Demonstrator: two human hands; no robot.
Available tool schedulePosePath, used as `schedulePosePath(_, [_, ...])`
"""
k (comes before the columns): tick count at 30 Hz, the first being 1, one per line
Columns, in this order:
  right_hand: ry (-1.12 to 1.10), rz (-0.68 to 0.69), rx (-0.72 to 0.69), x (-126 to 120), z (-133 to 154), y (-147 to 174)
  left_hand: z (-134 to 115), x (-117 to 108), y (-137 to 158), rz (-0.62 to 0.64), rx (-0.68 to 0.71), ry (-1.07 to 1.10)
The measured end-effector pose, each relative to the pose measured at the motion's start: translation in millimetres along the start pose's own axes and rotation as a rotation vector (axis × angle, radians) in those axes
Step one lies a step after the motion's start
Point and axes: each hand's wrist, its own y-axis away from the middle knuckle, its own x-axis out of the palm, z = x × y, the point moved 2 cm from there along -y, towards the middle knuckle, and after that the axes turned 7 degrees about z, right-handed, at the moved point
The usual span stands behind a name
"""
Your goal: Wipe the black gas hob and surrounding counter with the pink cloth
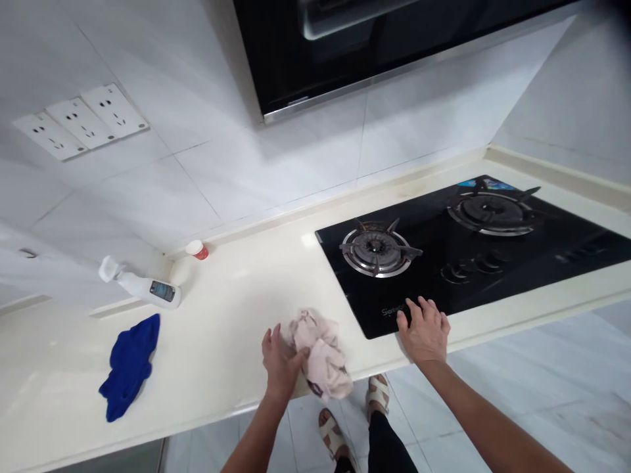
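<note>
My left hand [280, 368] is at the front of the counter, fingers apart, beside a crumpled pale pink cloth [323, 358]. Its thumb tip overlaps the cloth's left side, but no fingers are wrapped around it. The cloth lies bunched at the counter's front edge, with its lower part reaching past the edge. On the front border of the black gas cooktop [424, 282] rests my right hand [424, 332], fingers spread and holding nothing. The left burner [375, 248] sits behind that hand.
A blue cloth [131, 364] lies on the counter's left. Behind it, a white spray bottle [148, 288] leans toward the wall in view, and a red-and-white paper cup [198, 249] stands near the backsplash. A black range hood [394, 59] overhangs the cooktop. Sockets [81, 121] are on the wall.
</note>
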Motion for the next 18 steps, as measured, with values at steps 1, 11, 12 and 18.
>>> schedulePosePath(1, [-0.008,-0.005,-0.006,0,-1,0,14,0,0,-0.034,0.031,-0.116])
schedulePosePath(11, [-0.322,0.02,-0.147,-15,55,15,118,-116,-7,-0.254,0.082,-0.633])
schedulePosePath(12, [-0.37,0.128,-0.243,-14,82,25,123,-126,-7,-0.275,0.051,-0.647])
schedulePosePath(18, [-0.326,0.776,-0.673,-1,206,113,132,-148,-2,-0.284,0.01,-0.735])
